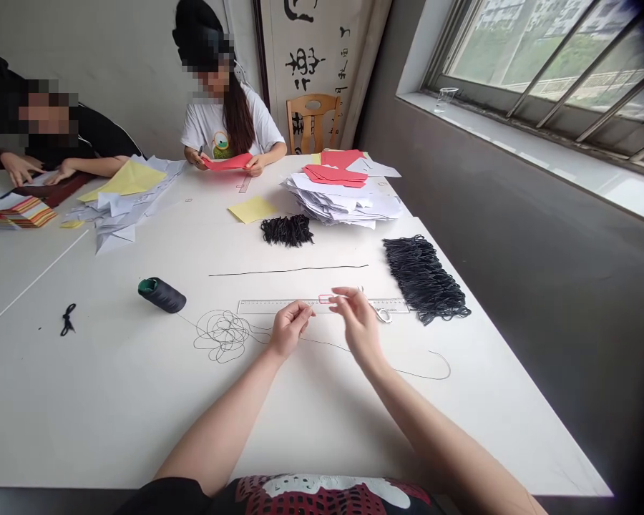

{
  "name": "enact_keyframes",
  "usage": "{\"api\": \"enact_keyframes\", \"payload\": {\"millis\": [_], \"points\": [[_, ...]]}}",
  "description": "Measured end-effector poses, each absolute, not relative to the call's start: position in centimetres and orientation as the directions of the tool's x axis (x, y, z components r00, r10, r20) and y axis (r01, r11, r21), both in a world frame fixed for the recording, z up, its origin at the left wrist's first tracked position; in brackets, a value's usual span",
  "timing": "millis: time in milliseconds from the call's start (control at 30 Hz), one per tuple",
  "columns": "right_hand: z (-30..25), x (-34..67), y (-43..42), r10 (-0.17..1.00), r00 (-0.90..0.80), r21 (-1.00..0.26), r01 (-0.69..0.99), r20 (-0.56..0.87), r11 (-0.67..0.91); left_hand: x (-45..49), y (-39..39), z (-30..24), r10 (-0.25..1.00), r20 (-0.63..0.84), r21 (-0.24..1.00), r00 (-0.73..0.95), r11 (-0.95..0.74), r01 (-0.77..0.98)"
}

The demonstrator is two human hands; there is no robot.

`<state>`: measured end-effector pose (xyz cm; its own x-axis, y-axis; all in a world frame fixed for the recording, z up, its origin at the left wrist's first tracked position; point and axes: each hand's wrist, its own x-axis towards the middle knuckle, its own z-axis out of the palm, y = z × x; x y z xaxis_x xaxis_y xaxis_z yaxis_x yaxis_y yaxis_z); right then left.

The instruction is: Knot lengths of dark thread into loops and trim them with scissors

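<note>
My left hand (288,330) is closed in a pinch above the table's middle, with black thread (322,342) running into it from one side and out the other. To its right, my right hand (358,327) has its fingers apart and curved, and nothing shows between them. A loose tangle of the thread (222,336) lies left of the hands, leading back to a dark spool (162,295) on its side. Behind both hands lies a clear ruler (262,306). White-handled scissors (383,315) rest across it, partly hidden by my right hand.
A straight black cord (290,270) lies beyond the ruler. Bundles of black cord loops (426,279) sit at right, a smaller pile (287,231) farther back. Paper stacks (343,200) stand behind. A person across holds red paper (228,162); another person works at far left.
</note>
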<state>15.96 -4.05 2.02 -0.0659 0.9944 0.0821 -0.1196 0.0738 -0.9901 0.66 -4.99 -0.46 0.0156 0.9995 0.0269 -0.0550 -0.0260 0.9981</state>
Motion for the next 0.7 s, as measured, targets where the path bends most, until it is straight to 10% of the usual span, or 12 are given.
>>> {"api": "enact_keyframes", "payload": {"millis": [267,700], "points": [[0.9,12.7,-4.5,0.89,-0.434,-0.936,-0.237,-0.138,-0.26,0.8,-4.6,-0.2,1.0,0.0,0.986,-0.014,-0.002,-0.165],[0.9,14.2,-2.9,0.845,-0.507,-0.795,-0.435,-0.173,-0.424,0.5,-4.3,0.2,0.997,-0.073,0.989,0.04,0.077,-0.122]]}}
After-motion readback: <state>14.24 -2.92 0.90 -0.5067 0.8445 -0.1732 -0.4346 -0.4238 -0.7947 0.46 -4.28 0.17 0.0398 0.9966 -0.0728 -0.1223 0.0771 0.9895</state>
